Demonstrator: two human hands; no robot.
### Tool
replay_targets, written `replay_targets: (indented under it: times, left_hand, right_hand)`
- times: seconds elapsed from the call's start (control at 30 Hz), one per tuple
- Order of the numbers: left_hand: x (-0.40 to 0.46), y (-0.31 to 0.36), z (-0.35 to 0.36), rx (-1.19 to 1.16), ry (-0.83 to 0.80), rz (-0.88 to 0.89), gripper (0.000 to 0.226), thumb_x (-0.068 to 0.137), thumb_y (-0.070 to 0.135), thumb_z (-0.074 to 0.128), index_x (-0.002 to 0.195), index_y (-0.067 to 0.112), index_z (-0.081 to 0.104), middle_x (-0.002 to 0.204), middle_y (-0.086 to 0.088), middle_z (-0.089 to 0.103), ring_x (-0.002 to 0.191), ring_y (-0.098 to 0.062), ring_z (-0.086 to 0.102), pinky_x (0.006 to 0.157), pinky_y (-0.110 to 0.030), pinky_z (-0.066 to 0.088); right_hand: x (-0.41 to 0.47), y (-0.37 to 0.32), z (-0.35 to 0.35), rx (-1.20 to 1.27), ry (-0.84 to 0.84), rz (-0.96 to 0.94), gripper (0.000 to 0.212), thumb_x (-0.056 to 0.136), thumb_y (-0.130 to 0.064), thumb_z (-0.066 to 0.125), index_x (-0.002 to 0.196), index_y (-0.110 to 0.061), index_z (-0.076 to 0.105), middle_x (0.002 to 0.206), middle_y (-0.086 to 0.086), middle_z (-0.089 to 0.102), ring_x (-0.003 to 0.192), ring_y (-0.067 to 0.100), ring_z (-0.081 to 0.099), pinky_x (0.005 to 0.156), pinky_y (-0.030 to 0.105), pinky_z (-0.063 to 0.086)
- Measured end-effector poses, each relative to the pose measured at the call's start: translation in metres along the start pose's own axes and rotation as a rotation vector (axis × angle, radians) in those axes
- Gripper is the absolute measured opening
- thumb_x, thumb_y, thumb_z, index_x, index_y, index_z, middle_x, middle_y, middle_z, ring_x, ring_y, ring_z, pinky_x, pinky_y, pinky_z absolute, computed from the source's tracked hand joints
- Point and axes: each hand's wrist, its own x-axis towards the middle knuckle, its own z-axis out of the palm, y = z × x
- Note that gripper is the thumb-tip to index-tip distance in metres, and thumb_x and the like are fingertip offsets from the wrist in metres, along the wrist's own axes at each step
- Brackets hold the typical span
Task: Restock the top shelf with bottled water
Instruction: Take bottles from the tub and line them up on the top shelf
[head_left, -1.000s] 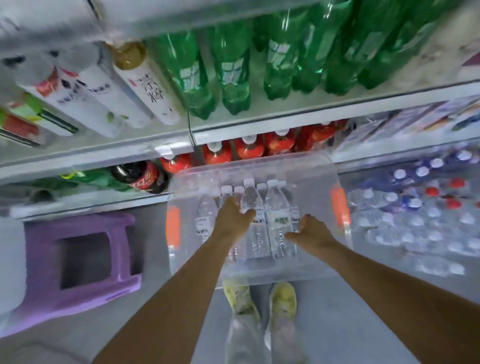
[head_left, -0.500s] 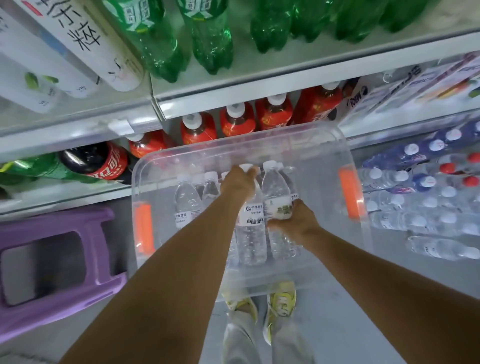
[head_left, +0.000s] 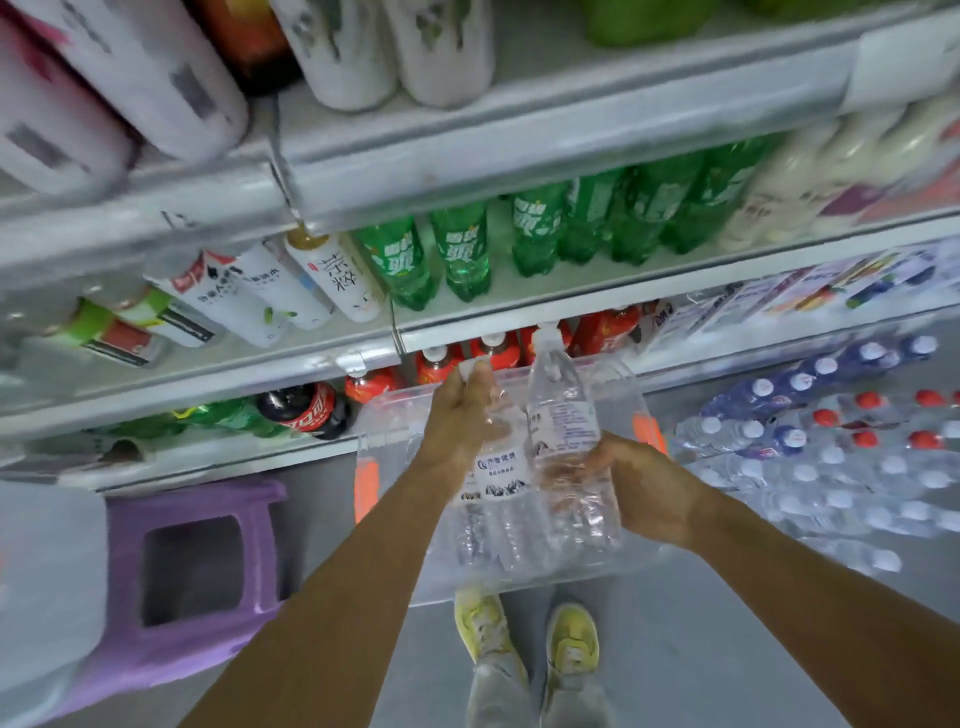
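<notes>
At the centre of the frame, the left hand (head_left: 460, 415) grips one water bottle (head_left: 496, 467) near its neck and the right hand (head_left: 641, 486) clasps another bottle (head_left: 558, 410) by its base, above a clear plastic bin (head_left: 631, 384).

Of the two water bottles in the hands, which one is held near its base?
The water bottle in the right hand, cap up. The left hand holds the other bottle near its top.

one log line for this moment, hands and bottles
phase: lifting from clear bin | left hand: grips water bottle | right hand: grips second water bottle | top shelf: not reached
</notes>
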Motion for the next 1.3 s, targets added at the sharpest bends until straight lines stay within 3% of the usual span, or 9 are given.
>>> replay_targets:
  times: [0.13,0.2,0.33,0.4,0.5,0.7,0.83,1.2,1.3]
  left_hand:
    - [-0.048,0.073,-0.011,0.013,0.062,0.076,0.080,0.086,0.071,0.053,0.132,0.005,0.050,0.120,-0.007,0.062,0.108,-0.027,0.066,0.097,-0.046,0.052]
    - [-0.072,0.109,-0.017,0.028,0.049,0.151,0.092,0.076,0.080,0.054,0.132,0.008,0.051,0.129,-0.012,0.061,0.113,-0.024,0.063,0.099,-0.047,0.050]
    - [-0.122,0.179,-0.026,0.111,0.113,0.316,0.044,0.102,0.047,0.041,0.102,0.007,0.061,0.097,-0.002,0.067,0.091,-0.013,0.064,0.074,-0.020,0.052]
    - [-0.146,0.210,-0.030,0.117,0.144,0.394,0.042,0.102,0.047,0.042,0.098,0.009,0.061,0.095,-0.002,0.069,0.093,-0.014,0.065,0.088,-0.038,0.054]
    - [-0.183,0.255,-0.035,0.108,0.180,0.482,0.044,0.102,0.044,0.041,0.095,0.005,0.061,0.084,0.000,0.069,0.084,-0.012,0.063,0.089,-0.042,0.051]
    - [-0.254,0.332,-0.046,0.048,0.199,0.639,0.042,0.103,0.042,0.041,0.087,0.010,0.060,0.070,0.003,0.067,0.074,-0.018,0.062,0.084,-0.046,0.055]
    - [-0.285,0.379,-0.056,0.005,0.216,0.675,0.047,0.102,0.047,0.041,0.093,0.006,0.062,0.072,0.000,0.069,0.074,-0.023,0.069,0.085,-0.048,0.058]
    - [-0.336,0.521,-0.116,0.018,0.341,0.903,0.049,0.101,0.045,0.041,0.082,0.007,0.066,0.075,-0.007,0.072,0.073,-0.023,0.064,0.073,-0.035,0.046]
    - [-0.343,0.559,-0.139,-0.028,0.341,0.942,0.047,0.100,0.039,0.044,0.082,0.002,0.067,0.072,-0.014,0.073,0.065,-0.022,0.066,0.069,-0.032,0.051]
  right_hand:
    - [-0.059,-0.046,0.046,-0.041,-0.077,-0.023,0.024,0.070,-0.022,0.073,0.094,-0.022,0.077,0.107,0.007,0.072,0.089,0.020,0.071,0.069,0.031,0.057]
    - [-0.080,-0.063,0.067,-0.120,-0.054,-0.041,0.048,0.069,-0.038,0.079,0.114,-0.026,0.067,0.129,-0.002,0.061,0.108,0.017,0.062,0.079,0.034,0.054]
    - [-0.121,-0.095,0.104,-0.245,0.085,-0.232,0.078,0.042,-0.062,0.089,0.113,-0.037,0.069,0.154,-0.007,0.033,0.144,0.021,0.029,0.118,0.055,0.021]
    - [-0.141,-0.112,0.118,-0.245,0.045,-0.285,0.070,0.046,-0.053,0.091,0.109,-0.028,0.071,0.144,0.005,0.051,0.132,0.026,0.047,0.111,0.051,0.036]
    - [-0.186,-0.142,0.144,-0.223,-0.067,-0.391,0.031,0.071,-0.032,0.077,0.092,-0.012,0.066,0.087,0.006,0.074,0.075,0.018,0.070,0.068,0.028,0.057]
    - [-0.243,-0.196,0.189,-0.348,-0.153,-0.568,0.065,0.040,-0.036,0.084,0.096,-0.007,0.069,0.098,0.018,0.067,0.086,0.031,0.064,0.090,0.046,0.051]
    - [-0.279,-0.229,0.227,-0.414,-0.227,-0.681,0.065,0.055,-0.037,0.078,0.109,-0.003,0.067,0.105,0.021,0.070,0.092,0.038,0.066,0.093,0.052,0.049]
    - [-0.377,-0.342,0.343,-0.609,-0.199,-1.202,0.041,0.074,-0.036,0.075,0.107,-0.013,0.065,0.089,0.001,0.074,0.072,0.010,0.072,0.060,0.023,0.054]
    - [-0.398,-0.383,0.377,-0.580,-0.143,-1.305,0.046,0.067,-0.044,0.081,0.103,-0.019,0.067,0.101,0.001,0.071,0.092,0.014,0.070,0.084,0.039,0.056]
